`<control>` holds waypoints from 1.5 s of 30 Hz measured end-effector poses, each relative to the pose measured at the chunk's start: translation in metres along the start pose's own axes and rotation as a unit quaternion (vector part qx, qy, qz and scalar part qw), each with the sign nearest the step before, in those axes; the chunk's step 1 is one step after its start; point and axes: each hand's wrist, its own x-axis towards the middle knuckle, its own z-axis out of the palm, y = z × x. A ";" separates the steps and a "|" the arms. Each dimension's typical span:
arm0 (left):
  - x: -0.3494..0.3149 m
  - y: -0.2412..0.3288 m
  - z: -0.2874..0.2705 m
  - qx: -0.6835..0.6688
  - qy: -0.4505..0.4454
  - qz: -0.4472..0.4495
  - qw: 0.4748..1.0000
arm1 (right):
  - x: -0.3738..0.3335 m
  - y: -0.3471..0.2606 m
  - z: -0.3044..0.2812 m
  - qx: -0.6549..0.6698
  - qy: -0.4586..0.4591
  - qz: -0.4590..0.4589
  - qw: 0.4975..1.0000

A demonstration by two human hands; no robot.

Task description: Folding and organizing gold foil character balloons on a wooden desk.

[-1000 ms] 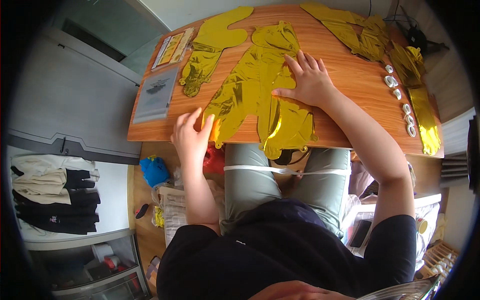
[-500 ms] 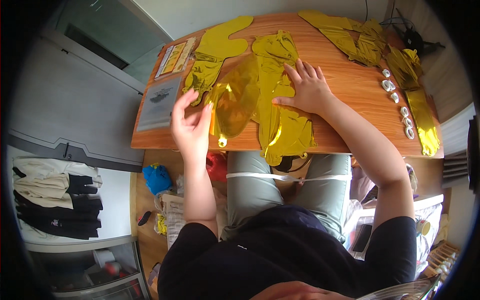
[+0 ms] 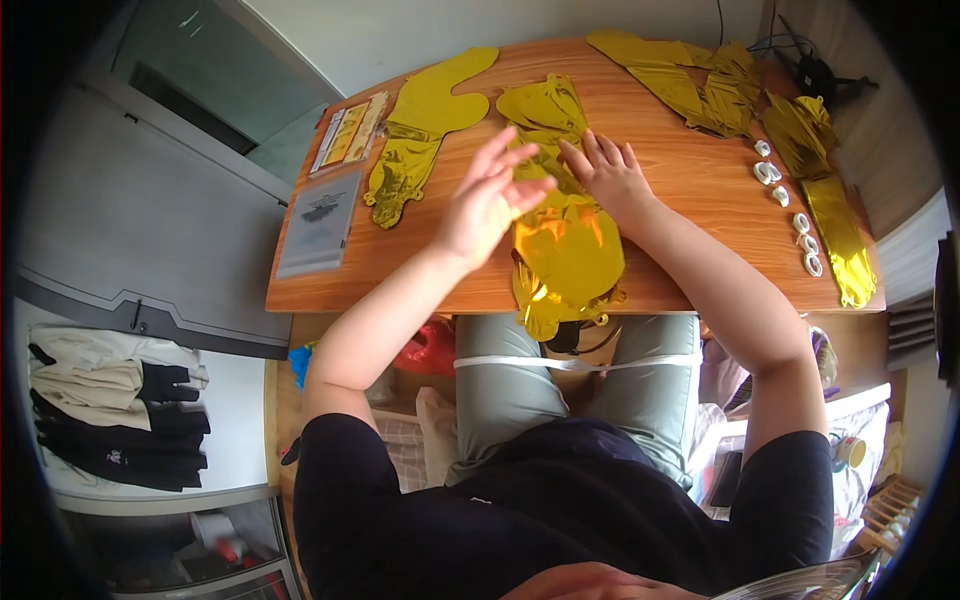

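Observation:
A shiny gold foil balloon (image 3: 570,258), flat and uninflated, lies lengthwise in front of me, its near end hanging over the table's front edge. My right hand (image 3: 612,180) rests on its right side with the fingers spread. Just left of the foil, my left hand (image 3: 488,200) is raised, fingers apart and slightly blurred, holding nothing. Another flat gold foil balloon (image 3: 425,120) with a curved outline lies at the back left. More gold foil balloons (image 3: 690,85) stretch along the back right and down the right side (image 3: 845,235).
On the wooden table (image 3: 690,240), several small white ribbon coils (image 3: 803,242) form a column at the right. At the left lie a clear plastic sleeve (image 3: 318,225) and a printed card (image 3: 350,135). A black object with cables (image 3: 815,75) stands in the far right corner.
My left hand has let go of the foil flap it held at the left and moved right and up. The flap now lies folded over the middle balloon. My right hand has shifted slightly.

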 end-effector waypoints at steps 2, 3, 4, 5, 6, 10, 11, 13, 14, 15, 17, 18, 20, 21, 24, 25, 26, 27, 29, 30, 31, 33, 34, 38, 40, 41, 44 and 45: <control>0.005 0.006 -0.032 0.222 -0.010 -0.003 0.975 | 0.001 -0.003 0.001 0.007 0.010 0.002 1.000; 0.005 0.005 -0.050 0.380 -0.037 -0.002 0.924 | 0.002 -0.006 0.001 0.015 0.021 0.001 1.000; 0.004 0.003 -0.055 0.380 -0.037 -0.001 0.924 | 0.003 -0.005 0.004 0.014 0.022 0.001 1.000; 0.002 0.001 -0.060 0.590 -0.066 0.032 0.804 | 0.004 -0.003 0.007 -0.002 0.027 0.000 1.000; 0.001 0.001 -0.063 0.764 -0.093 0.063 0.635 | 0.005 -0.003 0.012 -0.018 0.032 0.001 0.999; 0.010 0.000 -0.055 0.747 -0.147 0.064 0.645 | 0.025 0.011 0.041 -0.037 0.025 0.014 0.999; 0.014 0.001 -0.052 0.755 -0.157 0.068 0.633 | 0.026 0.012 0.044 -0.059 0.007 0.017 0.998; 0.014 0.004 -0.054 0.766 -0.159 0.071 0.619 | 0.025 0.006 0.032 -0.082 -0.006 0.013 0.997; 0.012 0.006 -0.055 0.763 -0.154 0.063 0.625 | 0.018 -0.001 0.028 -0.067 0.007 0.018 0.998; 0.011 0.007 -0.054 0.760 -0.148 0.056 0.630 | 0.015 -0.005 0.021 -0.052 0.021 0.023 0.998; 0.022 0.009 -0.037 0.750 -0.146 0.059 0.642 | 0.016 0.009 0.047 -0.098 0.030 0.031 0.994; 0.022 0.012 -0.034 0.762 -0.140 0.052 0.630 | 0.018 0.009 0.049 -0.136 0.043 0.021 0.990; 0.023 0.009 -0.037 0.772 -0.134 0.047 0.620 | 0.018 0.012 0.054 -0.142 0.047 0.016 0.989; 0.022 0.004 -0.041 0.766 -0.133 0.086 0.623 | 0.016 0.011 0.054 -0.144 0.051 0.008 0.988; 0.023 -0.005 -0.056 0.734 -0.138 0.112 0.656 | 0.015 0.009 0.051 -0.079 0.086 0.002 0.993; 0.023 -0.007 -0.059 0.710 -0.145 0.098 0.682 | 0.014 0.008 0.049 -0.082 0.082 0.001 0.993; 0.022 -0.010 -0.061 0.707 -0.144 0.097 0.685 | 0.014 0.007 0.047 -0.072 0.072 0.000 0.995; 0.023 -0.011 -0.060 0.716 -0.146 0.106 0.674 | 0.013 0.007 0.044 -0.064 0.060 0.002 0.996; 0.021 -0.009 -0.063 0.726 -0.142 0.110 0.664 | 0.007 0.006 0.024 -0.009 0.054 -0.008 0.998; 0.024 -0.009 -0.059 0.729 -0.144 0.108 0.660 | 0.003 0.008 0.018 0.046 0.049 -0.007 0.998; 0.026 -0.009 -0.056 0.732 -0.147 0.106 0.657 | 0.008 0.013 0.026 0.044 0.045 -0.005 0.998; 0.031 -0.009 -0.053 0.733 -0.152 0.108 0.654 | 0.022 0.027 0.048 0.203 0.046 0.033 0.977; 0.027 -0.008 -0.057 0.739 -0.147 0.102 0.649 | 0.010 0.019 0.027 0.229 0.072 0.008 0.971; 0.026 -0.010 -0.066 0.745 -0.141 0.113 0.643 | 0.003 0.023 0.004 0.275 0.120 -0.031 0.953; 0.029 -0.008 -0.061 0.744 -0.146 0.105 0.643 | -0.003 0.036 -0.008 0.239 0.112 -0.068 0.962; 0.029 -0.008 -0.061 0.747 -0.148 0.099 0.640 | -0.003 0.039 -0.010 0.204 0.109 -0.110 0.967; 0.028 -0.006 -0.058 0.748 -0.142 0.092 0.642 | -0.004 0.036 -0.014 0.248 0.133 -0.105 0.954; 0.027 -0.005 -0.058 0.748 -0.143 0.088 0.643 | -0.004 0.035 -0.015 0.269 0.143 -0.104 0.947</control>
